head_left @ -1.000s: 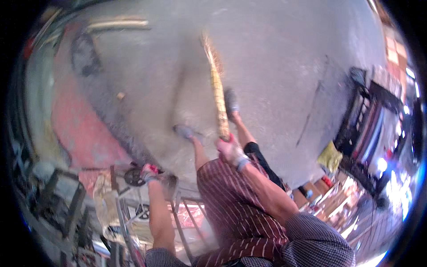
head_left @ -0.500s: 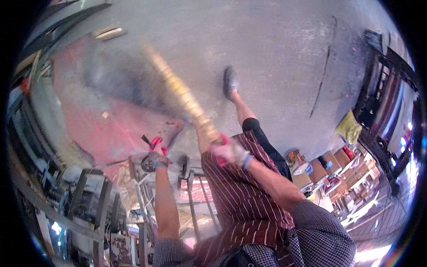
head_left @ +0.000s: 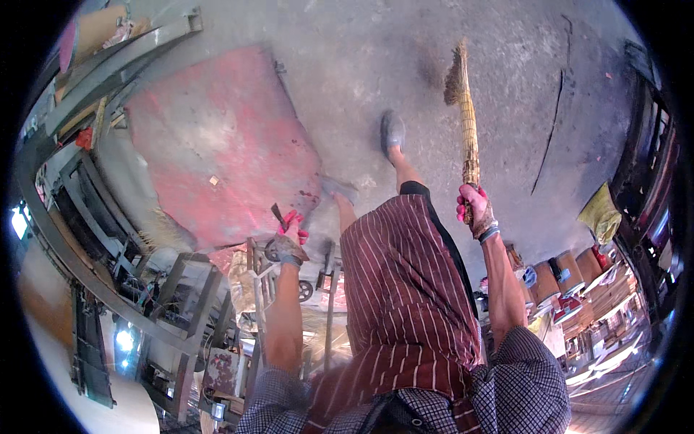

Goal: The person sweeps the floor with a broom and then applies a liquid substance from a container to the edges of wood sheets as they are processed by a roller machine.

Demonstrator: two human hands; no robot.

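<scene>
Your right hand (head_left: pixel 474 208): closed firmly in a pink-and-grey work glove, its fingers wrapped around the near end of a long, slender, pale-yellow straw broom (head_left: pixel 470 134).
Your left hand (head_left: pixel 292 239): in a matching glove, fingers curled, holding a short, slim, dark piece (head_left: pixel 278 215) that juts out past the fingertips; what it is exactly, you cannot tell from here.
Straw broom, look: narrow and nearly straight, bound crosswise at close intervals, with a frayed brown tuft bulging along the left side of its far end.
Straw broom, place: it runs from your right fist away from you, leaning slightly left, over the grey concrete floor (head_left: pixel 361 58); whether the tip touches the floor is unclear. A short dark stub shows just below your grip.
Red sheet: beyond your left hand, a broad, worn, faded-red sheet (head_left: pixel 217 137) lies flat, with a small pale squarish scrap (head_left: pixel 214 180) on it.
Your apron: maroon with white stripes (head_left: pixel 405 289), hanging between your two forearms.
Right edge: a crumpled yellow-green sack (head_left: pixel 601 214), well apart from the broom.
</scene>
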